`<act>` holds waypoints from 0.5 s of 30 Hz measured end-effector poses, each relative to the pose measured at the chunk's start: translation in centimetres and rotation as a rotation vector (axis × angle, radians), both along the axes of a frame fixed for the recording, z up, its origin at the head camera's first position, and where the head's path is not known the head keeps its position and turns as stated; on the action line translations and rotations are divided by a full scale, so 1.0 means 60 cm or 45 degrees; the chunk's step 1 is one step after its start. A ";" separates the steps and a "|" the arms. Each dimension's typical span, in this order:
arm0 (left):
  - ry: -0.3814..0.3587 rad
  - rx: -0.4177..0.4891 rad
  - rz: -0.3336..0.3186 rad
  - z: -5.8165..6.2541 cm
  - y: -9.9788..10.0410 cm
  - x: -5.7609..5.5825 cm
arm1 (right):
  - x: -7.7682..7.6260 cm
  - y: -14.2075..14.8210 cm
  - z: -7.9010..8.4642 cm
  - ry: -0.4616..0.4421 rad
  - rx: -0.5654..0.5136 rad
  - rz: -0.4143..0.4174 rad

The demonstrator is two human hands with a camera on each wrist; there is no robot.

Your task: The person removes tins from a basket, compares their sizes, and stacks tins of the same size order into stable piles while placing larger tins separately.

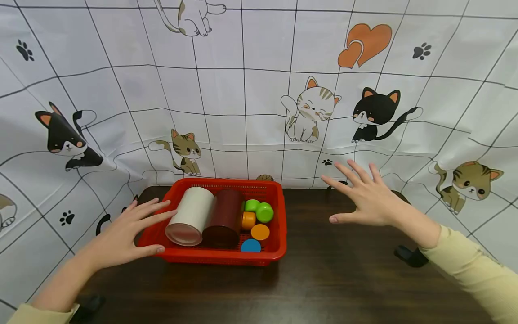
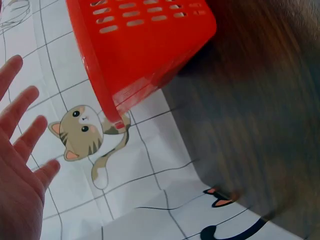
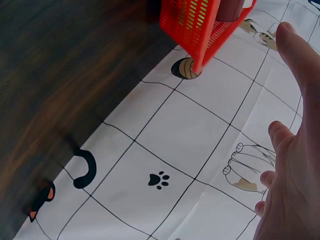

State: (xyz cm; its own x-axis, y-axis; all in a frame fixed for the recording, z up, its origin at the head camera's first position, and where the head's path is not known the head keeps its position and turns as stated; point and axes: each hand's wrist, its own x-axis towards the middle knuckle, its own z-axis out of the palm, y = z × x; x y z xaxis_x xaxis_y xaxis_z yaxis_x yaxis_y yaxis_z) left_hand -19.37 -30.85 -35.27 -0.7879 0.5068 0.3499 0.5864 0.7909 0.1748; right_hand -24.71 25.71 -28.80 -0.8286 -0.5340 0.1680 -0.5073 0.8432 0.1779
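A red plastic basket [image 1: 279,243] with slotted walls stands on the dark wooden table. Inside it lie a white cylinder [image 1: 193,209] and a dark maroon cylinder [image 1: 225,213], side by side. To their right sit small round pieces: green ones [image 1: 265,212], orange ones [image 1: 260,232] and a blue one [image 1: 251,245]. My left hand [image 1: 129,234] hovers by the basket's left side, fingers spread, holding nothing. Well right of the basket, my right hand [image 1: 368,200] is raised above the table with its fingers spread, also holding nothing.
A white cloth [image 1: 263,94] printed with grid lines and cartoon cats hangs behind the table and along both sides. The dark wooden tabletop [image 1: 323,279] extends in front of the basket and to its right.
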 end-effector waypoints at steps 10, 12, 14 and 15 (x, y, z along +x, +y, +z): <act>0.086 0.177 0.071 -0.032 0.012 0.027 | -0.012 -0.023 0.001 0.015 -0.023 0.031; 0.108 0.204 0.093 -0.043 0.014 0.034 | -0.015 -0.029 0.002 0.013 -0.025 0.038; 0.119 0.232 0.123 -0.054 0.016 0.040 | -0.017 -0.036 0.004 0.016 -0.021 0.050; 0.128 0.242 0.136 -0.060 0.017 0.044 | -0.018 -0.040 0.005 0.017 -0.018 0.053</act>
State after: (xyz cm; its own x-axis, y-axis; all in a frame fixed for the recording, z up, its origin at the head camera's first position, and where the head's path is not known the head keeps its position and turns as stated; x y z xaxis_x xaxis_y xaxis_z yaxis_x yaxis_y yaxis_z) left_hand -16.75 -29.82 -38.86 -0.7899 0.3398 0.5104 0.5229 0.8081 0.2712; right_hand -25.80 23.33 -28.50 -0.8032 -0.5656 0.1871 -0.5398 0.8238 0.1731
